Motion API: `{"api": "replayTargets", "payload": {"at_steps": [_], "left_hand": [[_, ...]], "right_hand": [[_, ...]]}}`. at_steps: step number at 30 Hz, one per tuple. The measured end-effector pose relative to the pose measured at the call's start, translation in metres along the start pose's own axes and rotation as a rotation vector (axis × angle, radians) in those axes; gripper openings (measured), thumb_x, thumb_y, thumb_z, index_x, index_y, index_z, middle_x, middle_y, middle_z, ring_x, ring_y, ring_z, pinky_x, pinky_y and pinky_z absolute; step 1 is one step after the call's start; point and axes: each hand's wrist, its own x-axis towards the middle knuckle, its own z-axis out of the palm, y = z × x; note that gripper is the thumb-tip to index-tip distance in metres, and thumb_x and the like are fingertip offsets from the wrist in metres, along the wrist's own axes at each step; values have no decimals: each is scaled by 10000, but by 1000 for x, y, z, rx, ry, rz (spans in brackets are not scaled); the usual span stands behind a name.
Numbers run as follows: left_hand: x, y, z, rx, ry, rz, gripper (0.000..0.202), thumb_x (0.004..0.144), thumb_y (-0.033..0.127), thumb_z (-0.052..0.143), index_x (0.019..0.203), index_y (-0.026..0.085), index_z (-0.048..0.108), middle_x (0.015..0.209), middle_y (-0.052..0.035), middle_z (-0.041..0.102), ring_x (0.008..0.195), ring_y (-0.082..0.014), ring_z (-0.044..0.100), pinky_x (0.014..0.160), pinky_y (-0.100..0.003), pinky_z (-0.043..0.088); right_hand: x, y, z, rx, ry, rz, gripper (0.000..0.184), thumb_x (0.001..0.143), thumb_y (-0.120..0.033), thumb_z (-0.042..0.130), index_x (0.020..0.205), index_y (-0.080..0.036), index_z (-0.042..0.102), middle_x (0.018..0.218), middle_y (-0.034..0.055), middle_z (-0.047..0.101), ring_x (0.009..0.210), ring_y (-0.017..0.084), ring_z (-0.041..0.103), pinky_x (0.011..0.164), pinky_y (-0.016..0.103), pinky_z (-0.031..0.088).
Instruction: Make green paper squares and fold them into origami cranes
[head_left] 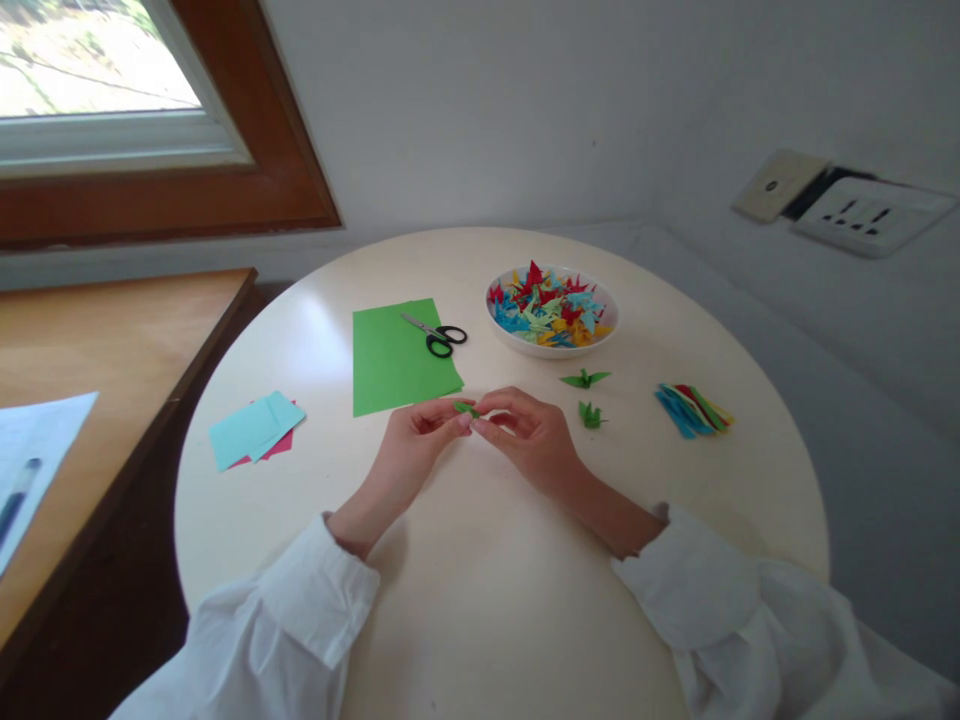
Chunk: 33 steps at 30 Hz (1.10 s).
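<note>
My left hand (415,437) and my right hand (526,432) meet near the middle of the round cream table (487,590). Both pinch a small folded green paper piece (466,408) between their fingertips. Just beyond them lies a green paper sheet (397,358) with black-handled scissors (437,334) resting on its far right corner. Two finished green paper cranes (585,379) (591,414) sit to the right of my right hand.
A white bowl (552,345) full of several coloured paper cranes stands at the back. Coloured paper strips (694,409) lie at the right. Light blue and pink squares (255,428) lie at the left. A wooden desk (90,350) adjoins the table's left; wall sockets (870,215) at right.
</note>
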Motion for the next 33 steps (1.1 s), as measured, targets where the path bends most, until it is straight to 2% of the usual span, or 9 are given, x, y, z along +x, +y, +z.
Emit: {"api": "replayTargets", "payload": {"at_steps": [5, 9, 12, 18, 22, 27, 33], "left_hand": [[1, -3, -3, 52, -27, 37, 170, 709, 268, 713, 859, 194, 741, 820, -21, 720, 753, -129, 595, 731, -236, 439], [2, 0, -1, 116, -5, 78, 105, 709, 252, 695, 771, 179, 739, 789, -20, 720, 719, -127, 592, 697, -229, 442], [0, 2, 2, 188, 46, 111, 106, 701, 250, 681, 727, 161, 732, 782, -36, 724, 698, -140, 598, 662, -238, 449], [-1, -2, 4, 271, 156, 166, 189, 671, 253, 677, 820, 158, 740, 866, -65, 743, 731, -180, 631, 688, -282, 484], [-2, -2, 7, 295, 206, 164, 152, 662, 245, 676, 774, 161, 737, 821, -58, 742, 717, -183, 632, 675, -283, 486], [-4, 3, 9, 288, 202, 160, 60, 667, 214, 672, 659, 167, 707, 702, -26, 704, 637, -149, 583, 616, -254, 448], [-4, 4, 9, 270, 185, 145, 92, 667, 207, 681, 592, 160, 658, 590, 4, 610, 562, -116, 494, 540, -233, 376]], "right_hand": [[0, 0, 0, -27, 9, -43, 41, 722, -220, 659, 760, -210, 670, 841, 34, 708, 785, 150, 640, 636, 251, 519], [0, 2, -1, -84, 22, -70, 47, 738, -211, 652, 771, -210, 684, 825, 34, 724, 751, 150, 652, 647, 261, 526], [-1, 2, -2, -159, 27, -126, 52, 761, -198, 640, 782, -208, 687, 832, 39, 728, 752, 151, 655, 689, 276, 531], [-2, 0, -2, -305, 44, -292, 89, 792, -146, 616, 818, -196, 684, 853, 58, 728, 802, 156, 664, 757, 289, 537], [-1, -2, -4, -401, 41, -393, 118, 809, -135, 587, 810, -196, 688, 854, 72, 720, 822, 169, 659, 768, 310, 536], [-1, -5, -4, -411, 37, -333, 126, 812, -170, 582, 782, -234, 687, 846, 54, 709, 817, 180, 647, 762, 335, 527], [-1, -1, -2, -251, 46, -192, 60, 778, -192, 617, 742, -217, 659, 794, 38, 688, 769, 167, 625, 720, 317, 506]]}}
